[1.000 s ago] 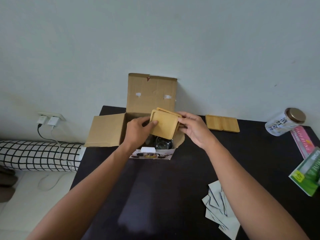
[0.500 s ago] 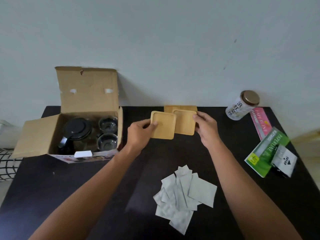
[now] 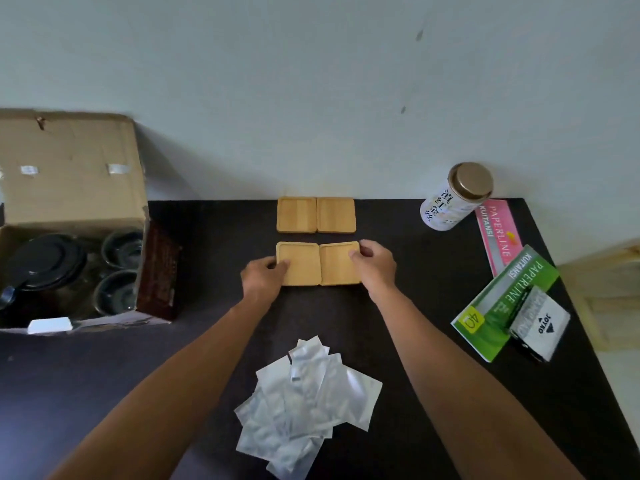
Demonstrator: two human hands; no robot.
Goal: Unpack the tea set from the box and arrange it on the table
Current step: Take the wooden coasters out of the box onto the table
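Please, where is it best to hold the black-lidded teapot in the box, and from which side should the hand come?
Judging from this view, come from above: the cardboard box walls surround the teapot. Its dark handle shows at the near-left, away from the two glass cups, so gripping there looks best. Its body is mostly hidden.

Box (image 3: 72,188) left, four coasters (image 3: 317,240) centre, packets (image 3: 308,407) before them

Taking the four coasters (image 3: 317,241) as landmark: bare table (image 3: 214,237) lies left of them up to the box (image 3: 72,216), and right of them up to the tin (image 3: 455,199). Nearer than them, foil packets (image 3: 306,407) fill the middle between both forearms. Right of the tin, booklets (image 3: 502,299) crowd the table edge.
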